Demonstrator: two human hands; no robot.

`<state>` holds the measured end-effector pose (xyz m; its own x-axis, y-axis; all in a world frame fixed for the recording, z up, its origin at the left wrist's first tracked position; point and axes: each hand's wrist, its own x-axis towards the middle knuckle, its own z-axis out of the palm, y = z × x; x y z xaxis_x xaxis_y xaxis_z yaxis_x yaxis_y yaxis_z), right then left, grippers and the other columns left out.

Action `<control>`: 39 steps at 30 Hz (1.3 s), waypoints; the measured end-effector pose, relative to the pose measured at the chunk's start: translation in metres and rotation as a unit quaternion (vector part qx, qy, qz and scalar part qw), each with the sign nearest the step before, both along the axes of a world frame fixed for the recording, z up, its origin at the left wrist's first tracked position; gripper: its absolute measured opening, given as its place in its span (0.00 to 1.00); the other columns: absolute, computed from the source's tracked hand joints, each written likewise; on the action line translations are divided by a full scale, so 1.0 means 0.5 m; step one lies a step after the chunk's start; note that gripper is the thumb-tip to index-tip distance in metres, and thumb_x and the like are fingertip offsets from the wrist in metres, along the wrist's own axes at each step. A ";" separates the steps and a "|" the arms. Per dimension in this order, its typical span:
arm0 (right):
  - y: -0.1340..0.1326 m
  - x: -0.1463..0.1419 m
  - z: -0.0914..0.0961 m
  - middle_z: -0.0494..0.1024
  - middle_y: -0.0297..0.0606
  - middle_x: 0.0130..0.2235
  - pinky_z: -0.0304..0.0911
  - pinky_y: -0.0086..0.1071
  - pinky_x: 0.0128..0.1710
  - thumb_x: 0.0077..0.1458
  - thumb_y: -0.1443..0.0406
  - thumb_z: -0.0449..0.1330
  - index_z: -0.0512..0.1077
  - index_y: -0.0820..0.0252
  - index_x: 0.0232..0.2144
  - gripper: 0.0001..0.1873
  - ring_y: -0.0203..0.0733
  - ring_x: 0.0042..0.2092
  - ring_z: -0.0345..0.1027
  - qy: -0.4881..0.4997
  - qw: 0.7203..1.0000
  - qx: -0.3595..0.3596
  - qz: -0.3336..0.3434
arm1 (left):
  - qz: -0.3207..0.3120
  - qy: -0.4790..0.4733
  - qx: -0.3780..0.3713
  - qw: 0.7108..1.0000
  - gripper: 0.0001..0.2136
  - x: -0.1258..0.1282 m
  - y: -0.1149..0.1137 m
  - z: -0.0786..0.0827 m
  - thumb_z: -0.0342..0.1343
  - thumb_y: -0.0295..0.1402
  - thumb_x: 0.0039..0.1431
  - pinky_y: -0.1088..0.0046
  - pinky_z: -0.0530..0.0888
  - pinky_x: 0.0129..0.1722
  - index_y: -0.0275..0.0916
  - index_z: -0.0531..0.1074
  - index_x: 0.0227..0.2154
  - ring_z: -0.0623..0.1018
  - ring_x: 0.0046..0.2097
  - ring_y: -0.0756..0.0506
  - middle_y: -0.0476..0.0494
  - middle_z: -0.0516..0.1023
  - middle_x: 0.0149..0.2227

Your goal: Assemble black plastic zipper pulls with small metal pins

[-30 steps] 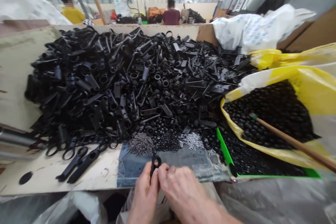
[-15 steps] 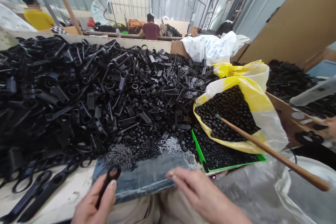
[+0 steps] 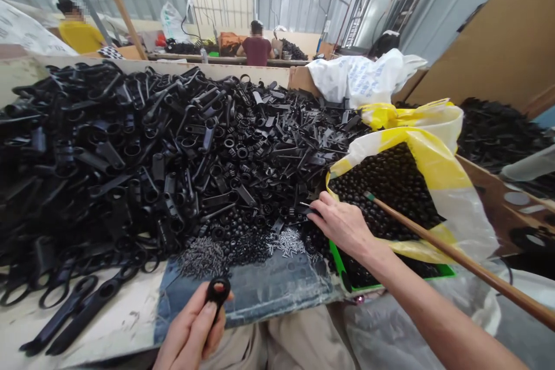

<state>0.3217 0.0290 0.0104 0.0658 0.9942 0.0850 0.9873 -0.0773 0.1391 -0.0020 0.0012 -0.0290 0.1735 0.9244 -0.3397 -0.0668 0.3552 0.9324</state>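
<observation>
Your left hand (image 3: 191, 332) is at the near edge of the table (image 3: 117, 324), closed around a black plastic handle piece (image 3: 217, 292); thumb and fingers clamp its shaft so that the ring end stands up above your fingers. It hangs over the near edge of the blue-grey mat (image 3: 269, 289) that lies in front of you.

Your right hand (image 3: 342, 222) reaches forward to the near right part of the big heap of black plastic parts (image 3: 151, 144). Its fingertips pinch a small flat black piece (image 3: 310, 208) at the foot of the heap, just left of the yellow bag of black beads (image 3: 390, 185). Beneath your wrist sits the green tray (image 3: 342, 269), also full of small black pieces.

Between your hands, along the far edge of the mat, lie a small pile of dark screws (image 3: 202, 254) and a small pile of bright metal pins (image 3: 288, 240). A brown wooden stick (image 3: 455, 257) slants from the bag towards the right edge. Two loose black handles (image 3: 73, 315) lie at the near left corner.
</observation>
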 end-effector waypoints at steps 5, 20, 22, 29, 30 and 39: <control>0.012 0.018 0.026 0.82 0.42 0.43 0.61 0.32 0.31 0.69 0.59 0.58 0.77 0.60 0.42 0.11 0.47 0.39 0.79 0.006 1.000 -0.005 0.015 | 0.001 -0.066 -0.046 0.997 0.23 0.019 0.010 -0.005 0.68 0.52 0.54 0.82 0.56 0.20 0.41 0.72 0.45 0.59 0.21 0.55 0.58 0.66 0.23; -0.137 -0.183 -0.037 0.84 0.36 0.34 0.70 0.28 0.25 0.64 0.54 0.62 0.83 0.53 0.44 0.14 0.40 0.29 0.76 0.509 0.838 0.192 0.034 | 0.158 -0.156 -0.045 0.974 0.21 0.034 0.039 0.010 0.70 0.47 0.51 0.83 0.59 0.20 0.39 0.72 0.38 0.60 0.20 0.58 0.60 0.66 0.21; -0.137 -0.262 -0.051 0.81 0.34 0.30 0.68 0.27 0.24 0.67 0.60 0.61 0.82 0.56 0.47 0.12 0.36 0.25 0.71 0.511 0.834 0.187 0.097 | 0.162 -0.183 -0.040 0.969 0.19 0.043 0.033 0.019 0.70 0.45 0.53 0.82 0.69 0.28 0.41 0.73 0.42 0.70 0.28 0.55 0.55 0.75 0.28; -0.112 -0.356 -0.098 0.81 0.40 0.35 0.70 0.27 0.26 0.69 0.68 0.57 0.76 0.63 0.53 0.13 0.37 0.28 0.76 0.438 0.835 0.261 0.204 | 0.208 -0.287 -0.166 0.920 0.15 0.050 0.021 0.049 0.52 0.32 0.65 0.59 0.75 0.58 0.39 0.75 0.52 0.80 0.55 0.40 0.39 0.82 0.51; -0.110 -0.359 -0.102 0.82 0.40 0.35 0.70 0.27 0.27 0.69 0.68 0.57 0.76 0.64 0.53 0.13 0.38 0.29 0.77 0.428 0.839 0.266 0.208 | 0.220 -0.282 -0.182 0.916 0.16 0.053 0.020 0.054 0.50 0.31 0.65 0.58 0.73 0.61 0.39 0.75 0.53 0.78 0.58 0.40 0.39 0.82 0.53; -0.103 -0.372 -0.115 0.84 0.43 0.36 0.72 0.28 0.31 0.70 0.67 0.57 0.76 0.67 0.54 0.15 0.39 0.30 0.78 0.366 0.853 0.312 0.205 | 0.291 -0.272 -0.231 0.888 0.18 0.088 0.007 0.069 0.51 0.24 0.68 0.58 0.63 0.70 0.44 0.69 0.58 0.75 0.63 0.45 0.42 0.80 0.57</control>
